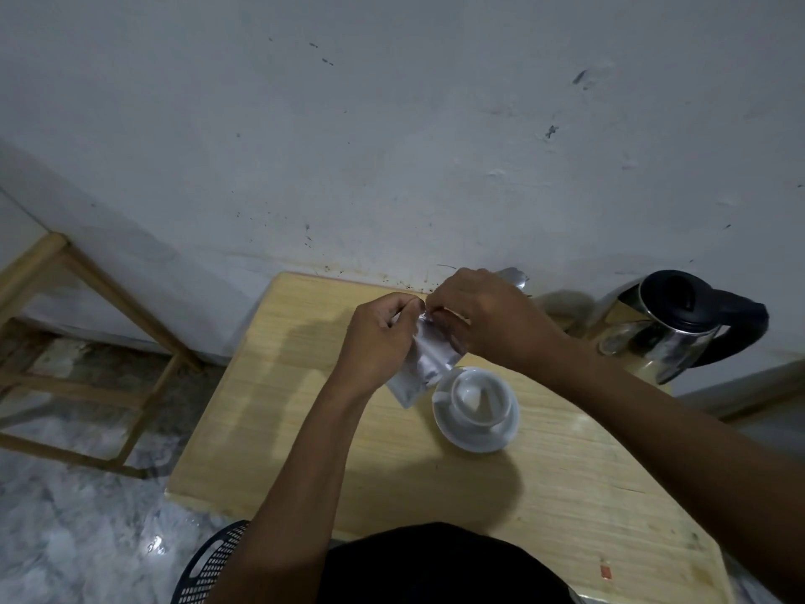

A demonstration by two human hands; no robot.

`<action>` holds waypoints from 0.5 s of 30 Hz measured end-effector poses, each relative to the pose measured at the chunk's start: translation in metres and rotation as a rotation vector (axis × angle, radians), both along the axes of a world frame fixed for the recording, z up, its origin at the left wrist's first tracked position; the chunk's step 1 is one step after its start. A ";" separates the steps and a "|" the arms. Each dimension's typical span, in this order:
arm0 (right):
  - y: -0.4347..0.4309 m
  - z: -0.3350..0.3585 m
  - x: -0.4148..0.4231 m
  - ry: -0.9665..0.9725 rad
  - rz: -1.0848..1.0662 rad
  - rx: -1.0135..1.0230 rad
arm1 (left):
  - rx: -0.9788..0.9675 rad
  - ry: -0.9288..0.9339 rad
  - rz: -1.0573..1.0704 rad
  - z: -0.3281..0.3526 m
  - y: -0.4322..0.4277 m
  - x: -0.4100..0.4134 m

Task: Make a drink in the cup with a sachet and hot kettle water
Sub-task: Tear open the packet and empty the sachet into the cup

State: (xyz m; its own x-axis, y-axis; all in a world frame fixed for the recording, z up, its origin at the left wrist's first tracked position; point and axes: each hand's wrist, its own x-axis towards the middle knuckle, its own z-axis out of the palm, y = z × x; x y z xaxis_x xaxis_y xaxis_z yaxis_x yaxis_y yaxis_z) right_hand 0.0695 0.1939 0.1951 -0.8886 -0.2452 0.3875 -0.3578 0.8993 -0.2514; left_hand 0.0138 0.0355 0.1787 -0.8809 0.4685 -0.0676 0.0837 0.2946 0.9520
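Observation:
A silver foil sachet hangs in the air above the wooden table, its lower end just left of the cup. My left hand pinches the sachet's top edge from the left. My right hand pinches the same top edge from the right, fingertips almost touching the left hand's. A white cup stands on a white saucer just below and right of the sachet. A steel kettle with a black lid and handle stands at the table's far right.
A second bit of silver foil shows behind my right hand by the white wall. A wooden frame stands on the marble floor to the left. A black perforated chair edge is at the bottom.

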 end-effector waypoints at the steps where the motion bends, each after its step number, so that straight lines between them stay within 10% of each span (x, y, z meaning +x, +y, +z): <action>1: -0.001 -0.003 0.001 0.026 0.012 0.017 | 0.026 -0.068 0.011 0.000 0.001 0.001; 15: -0.010 -0.008 0.008 -0.014 -0.067 -0.170 | -0.011 0.019 -0.164 -0.002 -0.017 -0.012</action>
